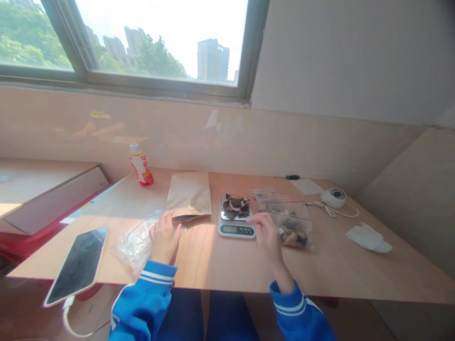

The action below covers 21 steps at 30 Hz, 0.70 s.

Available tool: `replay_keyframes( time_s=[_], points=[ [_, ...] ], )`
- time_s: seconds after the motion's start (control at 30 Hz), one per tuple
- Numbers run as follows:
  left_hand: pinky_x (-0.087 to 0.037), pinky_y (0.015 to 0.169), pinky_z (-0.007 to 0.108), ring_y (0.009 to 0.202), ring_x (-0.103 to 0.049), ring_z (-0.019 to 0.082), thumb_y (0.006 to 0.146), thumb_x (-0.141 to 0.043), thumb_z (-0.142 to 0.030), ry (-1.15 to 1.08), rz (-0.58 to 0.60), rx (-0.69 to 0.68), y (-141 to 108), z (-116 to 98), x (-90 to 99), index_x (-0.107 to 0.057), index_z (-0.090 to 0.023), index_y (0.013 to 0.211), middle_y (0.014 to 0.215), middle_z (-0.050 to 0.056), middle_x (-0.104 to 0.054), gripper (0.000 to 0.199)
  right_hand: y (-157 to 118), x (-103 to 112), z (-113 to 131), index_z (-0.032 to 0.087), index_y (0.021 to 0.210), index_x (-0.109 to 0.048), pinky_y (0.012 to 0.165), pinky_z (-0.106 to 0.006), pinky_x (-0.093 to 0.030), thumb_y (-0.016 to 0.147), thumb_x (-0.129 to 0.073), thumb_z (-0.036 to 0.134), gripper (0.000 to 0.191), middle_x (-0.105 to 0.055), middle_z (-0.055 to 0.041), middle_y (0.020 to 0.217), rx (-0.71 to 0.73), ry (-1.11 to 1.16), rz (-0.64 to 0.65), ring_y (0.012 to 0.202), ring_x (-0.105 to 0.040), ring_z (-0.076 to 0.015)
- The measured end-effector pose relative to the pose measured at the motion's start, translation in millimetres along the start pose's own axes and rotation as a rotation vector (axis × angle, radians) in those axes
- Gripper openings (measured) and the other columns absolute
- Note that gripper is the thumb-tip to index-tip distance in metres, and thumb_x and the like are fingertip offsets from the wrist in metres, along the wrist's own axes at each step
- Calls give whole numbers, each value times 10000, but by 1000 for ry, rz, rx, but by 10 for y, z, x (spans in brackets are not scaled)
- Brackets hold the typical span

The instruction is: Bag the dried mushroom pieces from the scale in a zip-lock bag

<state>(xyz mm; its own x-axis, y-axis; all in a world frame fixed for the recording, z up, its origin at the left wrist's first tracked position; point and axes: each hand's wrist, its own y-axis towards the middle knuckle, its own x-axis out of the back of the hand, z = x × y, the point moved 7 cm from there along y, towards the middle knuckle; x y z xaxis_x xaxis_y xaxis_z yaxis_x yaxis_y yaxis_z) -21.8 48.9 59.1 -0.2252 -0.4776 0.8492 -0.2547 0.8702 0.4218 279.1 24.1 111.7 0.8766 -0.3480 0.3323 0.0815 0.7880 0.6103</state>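
One digital kitchen scale (236, 230) heaped with dark dried pieces (235, 206)

We find the scale on the wooden table (227, 270), its platform covered by those pieces, which look like dried fungus, though we can't be sure from here. Our right hand (268, 239) sits just beside the scale's front corner, loosely open and holding nothing we can see, above a red-striped zip bag (292, 226) of similar dark and tan pieces. Another zip bag (268, 195) lies behind it.

Our left hand (164, 238) is half curled on the table at the edge of a crumpled clear plastic bag (137, 241), close to the lower edge of a kraft paper bag (189, 193). We cannot tell whether it grips anything.

Farther along the table stand a bottle with a red label (141, 165) and a round white device (333, 198) with its cord. A white cloth (368, 238) lies at the right, and a dark-screened tablet (77, 265) rests at the near left corner.
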Motion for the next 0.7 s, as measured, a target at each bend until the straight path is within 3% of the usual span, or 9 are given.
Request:
replay_keyframes(
  time_s=[0.2,0.33,0.53,0.7],
  points=[
    [-409,787,351,942,-607,243,859,-474,-208,-35,-82,-128,168,51,-160,-634,-218,1053,1083,57,-686,252,64,-192,-127,208,855,-635,812,-326,-456,876,-386,149,257,-597,-49,918,-48,-50,183,916,-567,-191],
    [-410,706,318,824,-612,222,855,-522,-234,-74,-285,-192,124,62,-93,-670,-237,998,950,25,-726,206,72,-341,-155,218,965,-637,885,-360,-456,898,-390,190,258,-614,-64,1004,-3,-119,290,993,-565,-199],
    [-440,702,288,765,-589,189,868,-533,-260,-136,-472,-290,7,-37,70,-690,-231,991,871,15,-729,201,406,-477,-661,192,1143,-593,1025,-454,-378,915,-362,257,331,-571,-120,1220,35,-292,227,1179,-493,-232],
    [-445,712,270,755,-583,176,867,-544,-244,-145,-491,-295,-24,-39,95,-693,-223,998,873,5,-732,199,785,-705,-989,137,1088,-639,1036,-422,-361,868,-347,126,365,-612,-126,1201,23,-468,371,1159,-506,-227]
  ],
)
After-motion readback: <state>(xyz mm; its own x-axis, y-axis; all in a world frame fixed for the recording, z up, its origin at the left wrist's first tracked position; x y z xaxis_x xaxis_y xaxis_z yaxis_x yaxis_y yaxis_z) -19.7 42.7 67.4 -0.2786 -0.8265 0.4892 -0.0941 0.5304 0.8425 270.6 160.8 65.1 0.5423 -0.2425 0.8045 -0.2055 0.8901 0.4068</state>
